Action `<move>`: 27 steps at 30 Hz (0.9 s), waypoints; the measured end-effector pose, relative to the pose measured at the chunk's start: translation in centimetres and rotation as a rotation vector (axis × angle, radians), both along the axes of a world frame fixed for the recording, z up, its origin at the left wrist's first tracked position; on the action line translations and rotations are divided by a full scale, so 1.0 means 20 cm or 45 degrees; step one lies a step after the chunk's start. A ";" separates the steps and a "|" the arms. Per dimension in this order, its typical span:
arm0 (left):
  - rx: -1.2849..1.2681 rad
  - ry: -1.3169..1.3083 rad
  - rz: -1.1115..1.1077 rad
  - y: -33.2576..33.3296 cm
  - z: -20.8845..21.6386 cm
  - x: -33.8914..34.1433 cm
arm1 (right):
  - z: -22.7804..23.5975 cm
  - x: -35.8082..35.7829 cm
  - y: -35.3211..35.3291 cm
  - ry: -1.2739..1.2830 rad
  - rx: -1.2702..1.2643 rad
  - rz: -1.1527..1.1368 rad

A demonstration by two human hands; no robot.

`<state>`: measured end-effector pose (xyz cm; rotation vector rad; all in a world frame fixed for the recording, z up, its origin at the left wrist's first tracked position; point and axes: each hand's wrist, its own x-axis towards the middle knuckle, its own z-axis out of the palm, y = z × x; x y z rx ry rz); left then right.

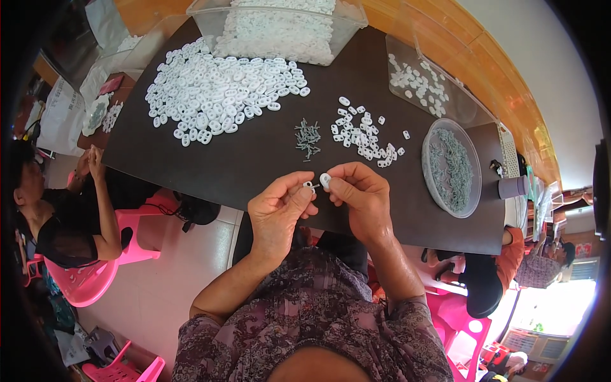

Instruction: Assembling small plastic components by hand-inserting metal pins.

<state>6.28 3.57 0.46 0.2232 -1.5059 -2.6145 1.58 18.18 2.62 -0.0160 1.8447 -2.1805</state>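
Observation:
My left hand [279, 210] pinches a small white plastic piece [309, 185], and a grey screw [316, 186] juts from it toward the right. Close beside it, my right hand [363, 200] grips a white oval plastic piece [325, 181] between thumb and fingers. The two pieces are held just above the table's near edge, a narrow gap between them. Beyond my hands lies a little heap of grey screws [307, 138]. Right of that are scattered small white pieces [361, 135] with holes. A wide pile of white oval pieces [223, 92] covers the table's far left.
A clear bin [202, 19] full of white pieces stands at the back of the dark table [254, 159]. On the right are a clear tray [468, 111], a round tub [428, 184] of screws and a grey cup [512, 187]. Another person [76, 223] sits at left on a pink chair.

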 end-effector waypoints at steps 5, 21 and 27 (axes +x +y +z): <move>-0.017 0.000 -0.018 0.00 -0.01 0.02 | -0.01 0.00 -0.01 -0.012 -0.027 -0.006; -0.212 -0.035 0.067 0.00 -0.02 0.04 | -0.02 0.03 -0.05 0.137 0.055 -0.008; -0.360 0.053 0.103 0.00 -0.05 0.05 | -0.03 0.04 -0.06 0.262 0.098 -0.015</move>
